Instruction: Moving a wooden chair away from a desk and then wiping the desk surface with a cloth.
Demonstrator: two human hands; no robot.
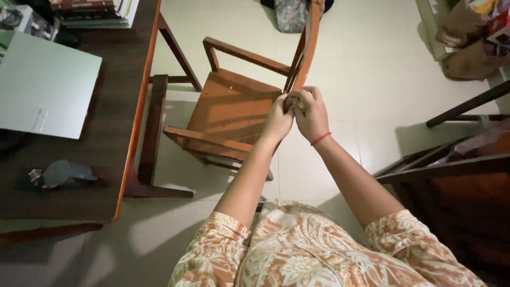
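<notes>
both hands meet above wooden chair (228,114), tiled floor (372,69).

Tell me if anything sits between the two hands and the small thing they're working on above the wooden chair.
Nothing visible does. The left hand and right hand are pressed together around the small object, already touching it, above the wooden chair.

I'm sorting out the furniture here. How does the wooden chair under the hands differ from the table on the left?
The chair is light orange-brown with a bare seat; the table top is darker and carries a closed laptop and books. The chair is smaller. Both are wooden with orange-brown frames.
</notes>
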